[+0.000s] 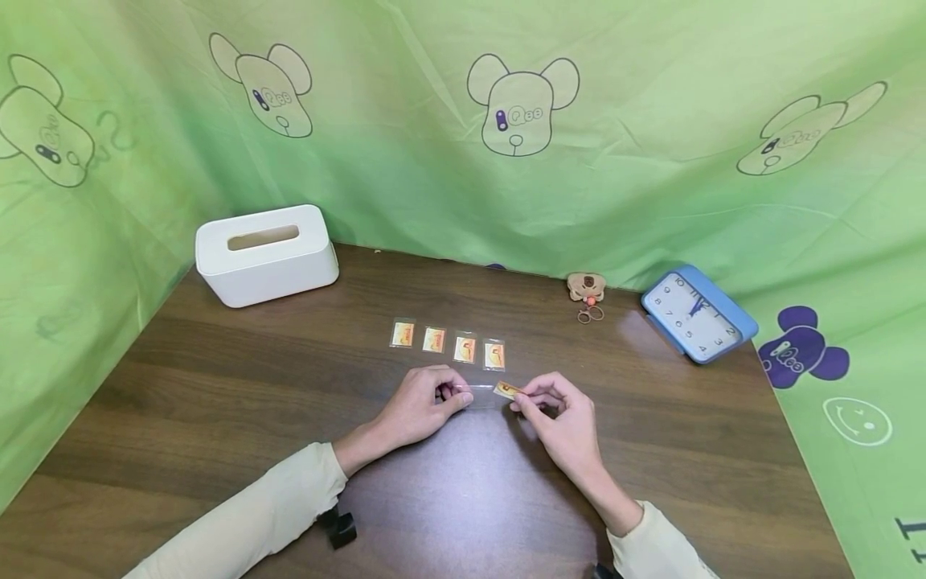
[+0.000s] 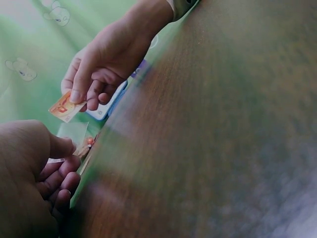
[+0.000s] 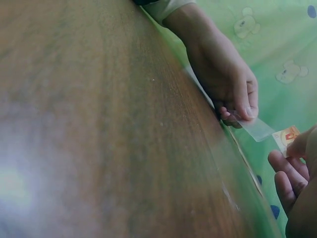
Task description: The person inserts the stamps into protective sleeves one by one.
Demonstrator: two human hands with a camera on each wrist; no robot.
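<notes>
My left hand [image 1: 425,404] pinches a small clear plastic sleeve [image 1: 479,396] between thumb and fingers. Opposite it, my right hand [image 1: 567,422] holds a small orange and white picture stamp [image 1: 509,389] by one edge, thumb on top. In the left wrist view the stamp [image 2: 64,106] is tilted, just above the see-through sleeve [image 2: 74,132]. The right wrist view has the stamp [image 3: 286,138] close by the free end of the sleeve [image 3: 258,130]. Beyond the hands, several similar stamps in clear sleeves [image 1: 465,348] lie in a row on the table.
On the brown wooden table [image 1: 289,386], a white tissue box [image 1: 278,269] stands back left. A blue clock [image 1: 698,315] sits at the right, with a bear-shaped key ring [image 1: 586,287] left of it. Green printed cloth [image 1: 405,185] hangs behind the table.
</notes>
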